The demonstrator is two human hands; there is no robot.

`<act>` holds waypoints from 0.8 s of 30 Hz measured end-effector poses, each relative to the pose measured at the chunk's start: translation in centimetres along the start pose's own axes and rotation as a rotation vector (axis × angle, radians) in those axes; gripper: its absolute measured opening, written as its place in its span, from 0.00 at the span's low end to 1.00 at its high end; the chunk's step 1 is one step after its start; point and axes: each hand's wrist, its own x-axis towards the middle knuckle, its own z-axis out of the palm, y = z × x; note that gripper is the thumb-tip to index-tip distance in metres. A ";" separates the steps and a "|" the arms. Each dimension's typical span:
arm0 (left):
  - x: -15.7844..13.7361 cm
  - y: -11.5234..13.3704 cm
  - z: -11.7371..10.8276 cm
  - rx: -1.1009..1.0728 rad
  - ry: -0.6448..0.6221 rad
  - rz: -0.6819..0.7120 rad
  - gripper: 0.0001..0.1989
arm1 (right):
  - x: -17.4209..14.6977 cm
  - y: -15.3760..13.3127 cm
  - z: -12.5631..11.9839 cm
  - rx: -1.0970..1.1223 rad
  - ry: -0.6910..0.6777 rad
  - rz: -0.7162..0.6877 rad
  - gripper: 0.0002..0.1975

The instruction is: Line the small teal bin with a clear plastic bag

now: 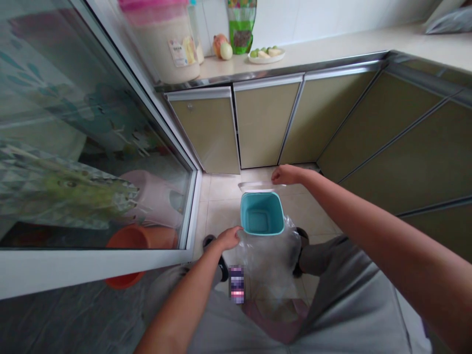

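Note:
A small teal bin stands open on the floor tiles between my feet, with nothing visible inside. Against its front and sides lies a crumpled clear plastic bag, spread toward me. My left hand is closed at the bag's left edge, beside the bin's front left corner. Behind the bin is a thin pale strip, perhaps its raised lid. At that strip's right end my right hand is curled into a fist; whatever its fingers hold is hidden.
Cabinet doors rise behind the bin under a counter bearing a large container, fruit and a plate. A glass door borders the left, with an orange bucket beyond it. A blurred dark item lies by my left foot.

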 end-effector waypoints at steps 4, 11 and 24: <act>0.1 -0.4 0.1 0.004 0.013 0.000 0.31 | 3.7 1.4 -2.9 -0.018 0.153 0.241 0.14; 0.9 -1.1 0.5 -0.038 0.029 0.015 0.29 | 4.6 2.6 -1.4 -0.013 0.321 0.465 0.30; 1.1 -1.6 1.0 -0.055 0.045 -0.012 0.30 | 5.1 3.1 0.5 0.001 0.438 0.494 0.34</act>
